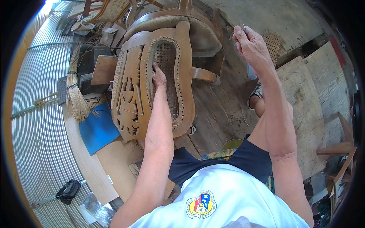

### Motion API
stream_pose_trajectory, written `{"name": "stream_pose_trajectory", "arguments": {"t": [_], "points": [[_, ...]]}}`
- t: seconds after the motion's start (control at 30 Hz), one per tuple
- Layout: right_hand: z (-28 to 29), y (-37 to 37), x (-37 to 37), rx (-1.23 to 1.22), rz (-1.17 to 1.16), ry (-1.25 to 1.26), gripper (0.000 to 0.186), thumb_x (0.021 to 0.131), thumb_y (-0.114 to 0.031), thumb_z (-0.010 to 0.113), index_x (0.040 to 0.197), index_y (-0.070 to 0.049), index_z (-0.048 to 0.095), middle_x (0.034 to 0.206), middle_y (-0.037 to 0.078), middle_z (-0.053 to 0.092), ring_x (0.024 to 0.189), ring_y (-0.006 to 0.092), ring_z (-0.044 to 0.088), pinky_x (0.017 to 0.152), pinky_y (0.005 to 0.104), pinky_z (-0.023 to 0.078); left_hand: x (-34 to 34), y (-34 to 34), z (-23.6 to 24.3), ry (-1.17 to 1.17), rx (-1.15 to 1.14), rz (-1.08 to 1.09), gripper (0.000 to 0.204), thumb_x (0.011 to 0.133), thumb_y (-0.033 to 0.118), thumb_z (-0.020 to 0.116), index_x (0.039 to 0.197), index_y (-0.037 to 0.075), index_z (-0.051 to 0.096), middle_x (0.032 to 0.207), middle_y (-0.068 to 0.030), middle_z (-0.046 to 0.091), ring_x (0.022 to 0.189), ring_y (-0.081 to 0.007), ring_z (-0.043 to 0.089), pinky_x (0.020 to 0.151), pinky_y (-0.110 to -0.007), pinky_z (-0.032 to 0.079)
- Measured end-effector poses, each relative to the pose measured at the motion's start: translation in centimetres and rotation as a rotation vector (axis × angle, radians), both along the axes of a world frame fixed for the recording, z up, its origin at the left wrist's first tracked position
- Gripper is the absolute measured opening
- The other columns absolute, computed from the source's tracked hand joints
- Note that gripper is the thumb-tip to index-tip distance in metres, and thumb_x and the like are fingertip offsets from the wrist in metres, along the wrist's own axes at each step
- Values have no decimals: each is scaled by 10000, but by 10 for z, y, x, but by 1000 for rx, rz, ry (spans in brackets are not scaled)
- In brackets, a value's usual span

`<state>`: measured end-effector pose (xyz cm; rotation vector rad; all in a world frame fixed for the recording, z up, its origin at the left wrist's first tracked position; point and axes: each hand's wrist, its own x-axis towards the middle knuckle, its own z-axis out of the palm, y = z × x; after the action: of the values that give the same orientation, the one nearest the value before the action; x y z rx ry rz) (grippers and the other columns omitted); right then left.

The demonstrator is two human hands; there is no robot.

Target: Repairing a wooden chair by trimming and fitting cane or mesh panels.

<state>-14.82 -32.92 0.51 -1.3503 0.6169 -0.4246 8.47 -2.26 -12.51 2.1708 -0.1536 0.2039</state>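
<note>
A carved brown wooden chair piece [135,102] lies before me, with a long rounded opening over woven cane [171,100] and a ring of small holes along its edge. My left hand [159,78] reaches into that opening and rests near its inner left edge, thumb pointing up; its other fingers are mostly hidden. Raised at upper right, my right hand [249,47] grips a small flat, pointed piece [242,26], perhaps a blade, between thumb and fingers. A curved wooden arm [203,75] juts from the chair's right side.
Cane strand bundles [75,95] and a blue sheet [97,129] lie left, beside a corrugated metal wall [40,106]. Plywood boards [304,114] lie right, with wooden frames [342,152] near them. Other cane chairs [102,11] are at upper left; cane scrap [273,41] lies behind my right hand.
</note>
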Motion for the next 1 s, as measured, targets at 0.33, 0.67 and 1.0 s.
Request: {"name": "stream_pose_trajectory", "arguments": {"t": [0.33,0.67,1.0], "points": [[-1,14,16,-39,42,-73,319,1035,-382,559,888,-101,594,645,-77,475,572,16,404,510,204,319,9,-10,31,370,-376,-25,575,1045,399,354,1426,-13,479,1415,-169,554,1295,-297,541,1083,-399,432],[10,17,18,-68,40,-13,338,1026,-338,553,922,-23,617,755,-42,501,704,81,415,648,272,374,10,-10,21,461,-196,-8,619,1039,424,255,1346,-12,568,1351,-202,597,1240,-338,582,1039,-466,470],[3,15,19,-29,71,28,326,1029,-357,560,910,-57,607,681,-60,457,625,58,392,563,260,335,18,29,-5,377,476,232,681,1046,434,333,1473,-97,329,1504,-301,398,1392,-415,408,1172,-450,311]]}}
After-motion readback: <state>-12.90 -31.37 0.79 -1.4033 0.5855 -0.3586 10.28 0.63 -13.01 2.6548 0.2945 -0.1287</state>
